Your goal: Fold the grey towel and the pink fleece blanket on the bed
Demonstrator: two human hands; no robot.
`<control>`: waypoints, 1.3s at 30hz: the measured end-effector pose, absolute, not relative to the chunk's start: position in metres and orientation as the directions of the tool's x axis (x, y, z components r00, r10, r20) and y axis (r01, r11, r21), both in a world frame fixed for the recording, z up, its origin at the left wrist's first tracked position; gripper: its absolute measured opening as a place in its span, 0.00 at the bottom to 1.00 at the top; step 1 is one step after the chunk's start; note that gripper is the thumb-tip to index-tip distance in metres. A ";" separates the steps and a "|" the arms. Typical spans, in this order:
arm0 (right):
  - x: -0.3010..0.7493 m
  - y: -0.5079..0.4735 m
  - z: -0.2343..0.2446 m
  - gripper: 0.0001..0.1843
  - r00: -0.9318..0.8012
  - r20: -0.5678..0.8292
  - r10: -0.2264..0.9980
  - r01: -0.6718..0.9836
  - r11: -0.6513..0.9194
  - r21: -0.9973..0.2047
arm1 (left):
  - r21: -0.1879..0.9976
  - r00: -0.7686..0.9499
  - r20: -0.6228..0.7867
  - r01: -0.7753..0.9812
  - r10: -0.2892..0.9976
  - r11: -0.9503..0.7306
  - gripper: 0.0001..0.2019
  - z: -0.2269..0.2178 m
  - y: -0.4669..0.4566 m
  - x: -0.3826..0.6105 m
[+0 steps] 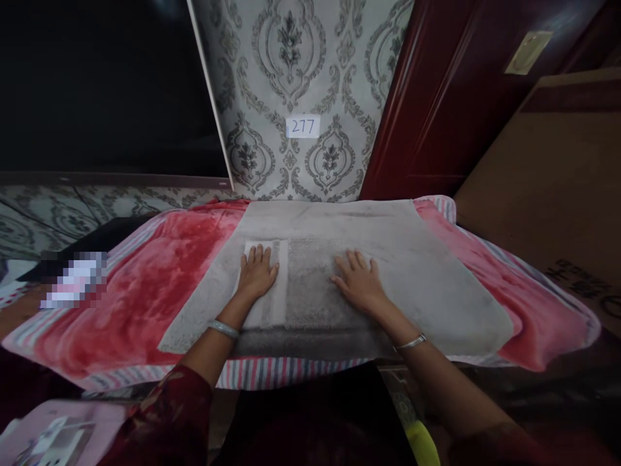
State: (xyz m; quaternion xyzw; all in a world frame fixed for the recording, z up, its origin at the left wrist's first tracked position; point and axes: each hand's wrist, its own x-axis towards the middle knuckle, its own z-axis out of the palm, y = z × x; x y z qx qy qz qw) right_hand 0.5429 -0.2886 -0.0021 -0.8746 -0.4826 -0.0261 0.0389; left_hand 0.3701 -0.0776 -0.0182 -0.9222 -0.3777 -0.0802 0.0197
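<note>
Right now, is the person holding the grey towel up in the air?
No. Both the left hand and the right hand press flat, palms down, on the grey towel, which lies spread over the red blanket.

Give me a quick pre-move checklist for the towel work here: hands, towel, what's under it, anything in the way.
1. Left hand flat on the folded grey towel, on its pale strip: ok.
2. Right hand flat on the darker part of the same towel, fingers spread: ok.
3. Neither hand grips anything; both palms down: ok.
4. Folded towel lies on the larger grey towel, which is spread flat over the red blanket: ok.
5. Near edge of the stack runs close to the blanket's striped front edge: cannot tell whether it overhangs.
6. Towel area free of loose items: ok; a blurred object sits off to the left.
</note>
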 end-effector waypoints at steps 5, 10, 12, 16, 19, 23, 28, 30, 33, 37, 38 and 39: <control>0.536 -0.223 0.005 0.35 0.418 0.130 0.899 0.907 -0.407 -0.104 | 0.000 0.697 0.165 0.708 0.698 -0.707 0.31 -0.022 -0.078 0.368; 0.537 -0.203 -0.021 0.35 0.435 0.130 0.891 0.897 -0.416 -0.147 | -0.033 0.749 0.156 0.655 0.643 -0.755 0.30 -0.018 -0.075 0.365; 0.539 -0.205 -0.027 0.35 0.434 0.145 0.889 0.898 -0.413 -0.152 | -0.025 0.797 0.116 0.599 0.593 -0.800 0.31 -0.016 -0.064 0.367; 0.540 -0.207 -0.027 0.35 0.431 0.138 0.892 0.898 -0.409 -0.166 | 0.067 0.789 0.048 0.609 0.612 -0.791 0.32 -0.013 -0.030 0.374; 0.540 -0.207 -0.025 0.35 0.433 0.130 0.892 0.895 -0.409 -0.178 | 0.115 0.749 0.048 0.654 0.661 -0.748 0.31 -0.013 -0.009 0.377; 0.539 -0.207 -0.025 0.35 0.438 0.126 0.890 0.892 -0.413 -0.183 | 0.137 0.715 0.030 0.689 0.698 -0.712 0.30 -0.011 0.007 0.377; 0.539 -0.208 -0.025 0.34 0.436 0.141 0.889 0.896 -0.413 -0.164 | 0.147 0.645 0.004 0.755 0.764 -0.639 0.32 -0.001 0.007 0.376; 0.538 -0.208 -0.025 0.34 0.437 0.149 0.887 0.896 -0.414 -0.162 | 0.142 0.643 0.043 0.754 0.765 -0.641 0.33 0.000 -0.007 0.371; 0.539 -0.207 -0.027 0.34 0.442 0.158 0.883 0.894 -0.419 -0.159 | 0.147 0.776 0.122 0.602 0.618 -0.785 0.35 -0.012 -0.045 0.354; 0.540 -0.207 -0.028 0.34 0.435 0.160 0.886 0.898 -0.412 -0.158 | 0.149 0.868 0.127 0.462 0.481 -0.874 0.35 -0.034 -0.088 0.327; 0.540 -0.208 -0.028 0.34 0.433 0.158 0.887 0.898 -0.410 -0.157 | 0.147 0.864 0.116 0.473 0.490 -0.869 0.36 -0.036 -0.092 0.323; 0.541 -0.208 -0.028 0.34 0.432 0.156 0.888 0.899 -0.410 -0.155 | 0.145 0.857 0.101 0.489 0.505 -0.860 0.36 -0.037 -0.092 0.320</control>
